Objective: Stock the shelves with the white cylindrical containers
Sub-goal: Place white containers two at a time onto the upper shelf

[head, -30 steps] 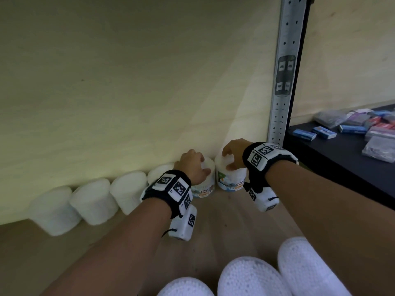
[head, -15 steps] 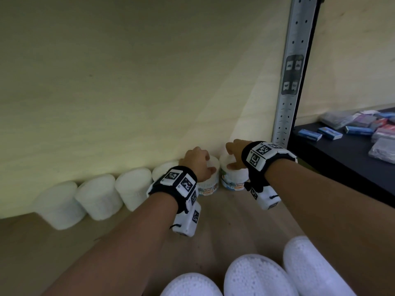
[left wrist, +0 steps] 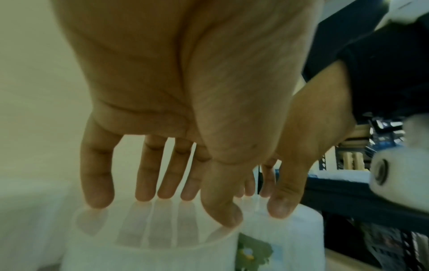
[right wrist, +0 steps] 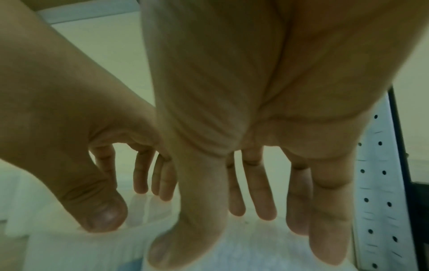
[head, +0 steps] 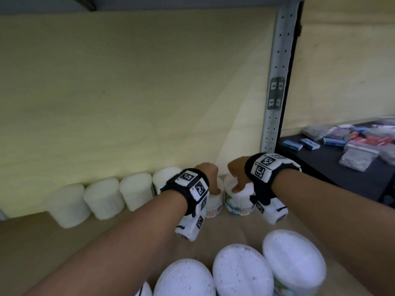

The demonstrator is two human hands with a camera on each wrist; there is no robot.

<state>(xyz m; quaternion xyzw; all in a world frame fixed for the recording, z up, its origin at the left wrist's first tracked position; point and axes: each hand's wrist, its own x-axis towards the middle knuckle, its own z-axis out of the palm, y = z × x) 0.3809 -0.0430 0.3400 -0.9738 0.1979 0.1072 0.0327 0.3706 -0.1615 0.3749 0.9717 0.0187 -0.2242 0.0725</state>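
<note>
Two white cylindrical containers with colourful labels stand side by side at the back wall of the wooden shelf [head: 53,242]. My left hand [head: 210,178] is on top of the left container [head: 214,205]. In the left wrist view its fingertips [left wrist: 166,194] and thumb touch the lid of that container [left wrist: 150,256], fingers nearly straight. My right hand [head: 238,174] rests the same way on the right container [head: 240,201]. The right wrist view shows the straight fingers [right wrist: 264,210] and thumb touching that container's lid [right wrist: 255,243].
Several more white containers [head: 103,199] line the back wall to the left. Three others [head: 242,272] stand at the shelf front below my arms. A perforated metal post [head: 275,82] bounds the shelf on the right. Beyond it is a dark table [head: 352,180] with packets [head: 310,144].
Both hands stay on the same two containers by the back wall. The view has tilted up a little, so hands and containers sit lower in the picture.
</note>
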